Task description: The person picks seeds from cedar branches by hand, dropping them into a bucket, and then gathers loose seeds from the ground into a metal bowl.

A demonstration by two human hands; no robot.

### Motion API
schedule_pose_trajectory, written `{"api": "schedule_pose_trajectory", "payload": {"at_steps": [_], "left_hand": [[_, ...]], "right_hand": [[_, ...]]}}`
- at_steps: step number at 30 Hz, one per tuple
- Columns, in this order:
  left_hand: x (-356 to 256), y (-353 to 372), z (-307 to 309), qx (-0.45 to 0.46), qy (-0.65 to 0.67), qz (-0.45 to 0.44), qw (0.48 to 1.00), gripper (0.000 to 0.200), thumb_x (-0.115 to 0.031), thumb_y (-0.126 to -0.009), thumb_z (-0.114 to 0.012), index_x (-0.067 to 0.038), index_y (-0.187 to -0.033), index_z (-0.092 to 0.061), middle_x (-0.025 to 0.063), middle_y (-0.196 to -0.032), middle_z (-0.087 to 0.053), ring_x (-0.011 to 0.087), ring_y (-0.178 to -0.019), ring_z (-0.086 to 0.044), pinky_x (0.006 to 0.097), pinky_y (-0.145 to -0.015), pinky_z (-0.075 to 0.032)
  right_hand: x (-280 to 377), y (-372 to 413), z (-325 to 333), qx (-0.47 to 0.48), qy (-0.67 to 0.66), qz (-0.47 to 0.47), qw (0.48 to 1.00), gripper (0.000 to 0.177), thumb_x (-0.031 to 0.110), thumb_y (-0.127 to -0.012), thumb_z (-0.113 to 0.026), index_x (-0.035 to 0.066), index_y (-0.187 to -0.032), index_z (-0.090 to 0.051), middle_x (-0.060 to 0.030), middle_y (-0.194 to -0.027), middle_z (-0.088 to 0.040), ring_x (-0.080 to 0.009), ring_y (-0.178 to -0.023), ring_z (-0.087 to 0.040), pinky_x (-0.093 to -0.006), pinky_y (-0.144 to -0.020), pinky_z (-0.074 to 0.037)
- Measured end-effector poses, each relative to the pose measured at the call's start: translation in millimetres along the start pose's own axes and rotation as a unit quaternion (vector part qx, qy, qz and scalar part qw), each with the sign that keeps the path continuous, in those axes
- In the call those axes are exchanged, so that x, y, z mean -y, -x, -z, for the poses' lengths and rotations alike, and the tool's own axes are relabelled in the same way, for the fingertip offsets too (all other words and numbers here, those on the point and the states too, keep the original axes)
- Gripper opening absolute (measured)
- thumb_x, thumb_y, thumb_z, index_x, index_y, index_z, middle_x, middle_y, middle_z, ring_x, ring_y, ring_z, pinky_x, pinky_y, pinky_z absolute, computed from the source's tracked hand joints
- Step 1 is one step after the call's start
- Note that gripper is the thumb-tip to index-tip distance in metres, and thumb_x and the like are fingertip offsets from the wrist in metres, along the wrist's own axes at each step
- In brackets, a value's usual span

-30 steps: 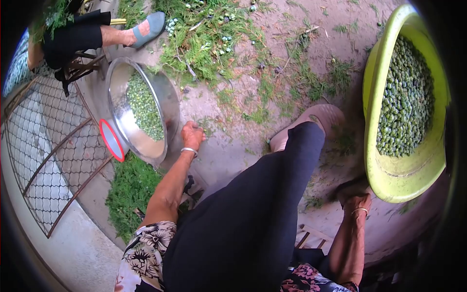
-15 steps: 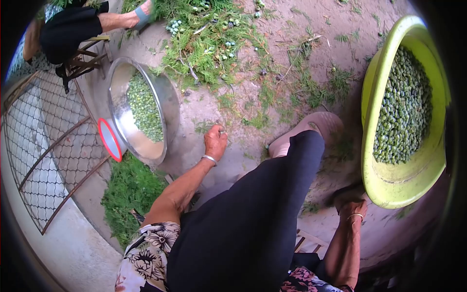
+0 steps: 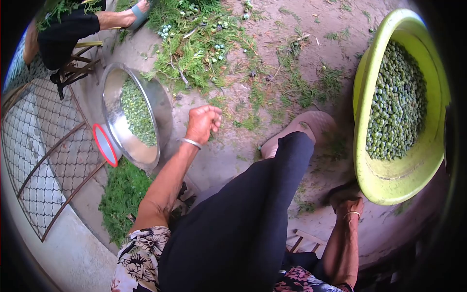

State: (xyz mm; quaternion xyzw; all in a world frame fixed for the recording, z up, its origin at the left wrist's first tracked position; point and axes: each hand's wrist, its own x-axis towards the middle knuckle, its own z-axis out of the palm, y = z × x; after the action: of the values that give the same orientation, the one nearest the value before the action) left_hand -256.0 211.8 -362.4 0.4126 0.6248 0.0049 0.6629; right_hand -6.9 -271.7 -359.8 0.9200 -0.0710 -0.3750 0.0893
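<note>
My left hand (image 3: 203,122) is raised over the ground, just right of the steel basin (image 3: 165,112) and apart from it. Its fingers are curled in, and anything inside them is too small to make out. Small green berries (image 3: 137,113) lie in the basin. Beside my leg, my right hand (image 3: 348,207) is low and bunched, close under the rim of the yellow-green tub (image 3: 389,187). Its fingertips are hidden, so I cannot see what they hold. More green berries (image 3: 398,104) are heaped in the tub.
Cut evergreen branches (image 3: 199,46) with bluish cones cover the ground ahead, and a green pile (image 3: 121,194) lies at left. A red-rimmed object (image 3: 105,145) leans by the basin near a wire mesh frame (image 3: 53,151). Another person's leg (image 3: 114,20) shows beside a stool (image 3: 80,65).
My left hand has moved up and left, nearer the basin, with its wrist turned. My right hand stays by the tub. The whole view has shifted slightly.
</note>
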Motion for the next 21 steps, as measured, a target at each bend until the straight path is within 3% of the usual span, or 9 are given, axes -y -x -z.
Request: {"api": "schedule_pose_trajectory", "payload": {"at_steps": [3, 6, 9, 11, 12, 13, 16, 17, 21], "left_hand": [[-31.1, -22.8, -14.4, 0.107, 0.224, -0.015, 0.969, 0.007, -0.004, -0.080, -0.056, 0.002, -0.083, -0.057, 0.0110, -0.075, -0.058, 0.0179, -0.062, -0.055, 0.0262, -0.050, -0.043], [-60.0, -27.6, -43.1, 0.181, 0.262, -0.008, 0.948, 0.013, -0.012, -0.088, -0.056, 0.001, -0.085, -0.054, 0.0115, -0.082, -0.054, 0.0178, -0.071, -0.050, 0.0241, -0.053, -0.040], [-92.4, 2.5, -110.8, 0.201, 0.204, -0.116, 0.951, 0.020, -0.012, -0.089, -0.055, 0.005, -0.100, -0.056, 0.0177, -0.094, -0.060, 0.0228, -0.079, -0.059, 0.0297, -0.067, -0.051], [-124.1, 49.1, -163.4, 0.386, 0.222, -0.153, 0.882, 0.039, -0.006, -0.088, -0.053, 0.008, -0.123, -0.044, 0.0215, -0.114, -0.055, 0.0283, -0.099, -0.059, 0.0377, -0.086, -0.051], [-137.9, 77.3, -185.4, 0.415, 0.230, -0.175, 0.862, 0.063, -0.011, -0.077, -0.071, 0.009, -0.127, -0.039, 0.0189, -0.111, -0.057, 0.0227, -0.107, -0.055, 0.0342, -0.088, -0.047], [-146.8, 93.7, -197.7, 0.408, 0.224, -0.208, 0.860, 0.079, -0.015, -0.070, -0.079, 0.009, -0.131, -0.034, 0.0194, -0.116, -0.055, 0.0211, -0.116, -0.048, 0.0343, -0.090, -0.046], [-154.5, 76.6, -192.5, 0.272, 0.025, -0.344, 0.898, 0.072, -0.019, -0.072, -0.076, 0.007, -0.128, -0.038, 0.0240, -0.118, -0.053, 0.0235, -0.098, -0.061, 0.0329, -0.082, -0.051], [-142.8, 60.6, -180.9, 0.186, -0.030, -0.363, 0.913, 0.062, -0.012, -0.075, -0.074, 0.006, -0.126, -0.042, 0.0171, -0.127, -0.047, 0.0267, -0.118, -0.046, 0.0342, -0.092, -0.046], [-37.5, -15.9, -81.3, -0.137, -0.136, -0.302, 0.934, 0.044, -0.006, -0.077, -0.066, 0.007, -0.115, -0.049, 0.0156, -0.107, -0.057, 0.0208, -0.097, -0.058, 0.0296, -0.079, -0.051]], "right_hand": [[5.6, 1.8, 5.5, 0.049, 0.019, -0.003, 0.999, 0.036, 0.015, -0.066, -0.060, -0.003, -0.096, -0.056, -0.0267, -0.096, -0.062, -0.0427, -0.095, -0.058, -0.0436, -0.084, -0.047], [2.8, 1.9, 2.1, 0.027, 0.015, 0.014, 0.999, 0.036, 0.015, -0.068, -0.059, -0.004, -0.097, -0.056, -0.0266, -0.097, -0.061, -0.0423, -0.096, -0.058, -0.0439, -0.083, -0.047], [1.7, 1.8, -2.0, 0.004, -0.016, 0.008, 1.000, 0.038, 0.016, -0.068, -0.059, -0.006, -0.099, -0.056, -0.0264, -0.098, -0.062, -0.0426, -0.096, -0.058, -0.0439, -0.084, -0.047], [20.1, 16.4, 7.9, -0.018, 0.005, -0.007, 1.000, 0.043, 0.011, -0.066, -0.055, 0.000, -0.108, -0.059, -0.0238, -0.104, -0.062, -0.0401, -0.102, -0.056, -0.0419, -0.088, -0.044], [22.5, 17.7, 9.7, -0.013, 0.004, -0.002, 1.000, 0.043, 0.011, -0.066, -0.055, 0.000, -0.108, -0.059, -0.0238, -0.104, -0.062, -0.0401, -0.102, -0.056, -0.0419, -0.088, -0.044], [23.5, 17.0, 11.4, 0.004, 0.011, -0.013, 1.000, 0.043, 0.011, -0.067, -0.055, 0.001, -0.109, -0.059, -0.0237, -0.105, -0.062, -0.0400, -0.103, -0.056, -0.0416, -0.089, -0.044], [12.9, 9.2, 6.0, 0.017, 0.014, -0.021, 1.000, 0.043, 0.013, -0.069, -0.054, 0.002, -0.111, -0.059, -0.0235, -0.107, -0.061, -0.0396, -0.105, -0.055, -0.0409, -0.091, -0.043], [12.2, 9.6, 4.9, -0.001, -0.008, -0.019, 1.000, 0.043, 0.013, -0.070, -0.053, 0.002, -0.110, -0.059, -0.0239, -0.107, -0.061, -0.0399, -0.105, -0.055, -0.0411, -0.091, -0.043], [-3.9, 0.0, -5.4, 0.003, -0.002, 0.001, 1.000, 0.039, 0.013, -0.071, -0.048, 0.000, -0.107, -0.058, -0.0266, -0.105, -0.060, -0.0428, -0.102, -0.054, -0.0435, -0.089, -0.043]]}}
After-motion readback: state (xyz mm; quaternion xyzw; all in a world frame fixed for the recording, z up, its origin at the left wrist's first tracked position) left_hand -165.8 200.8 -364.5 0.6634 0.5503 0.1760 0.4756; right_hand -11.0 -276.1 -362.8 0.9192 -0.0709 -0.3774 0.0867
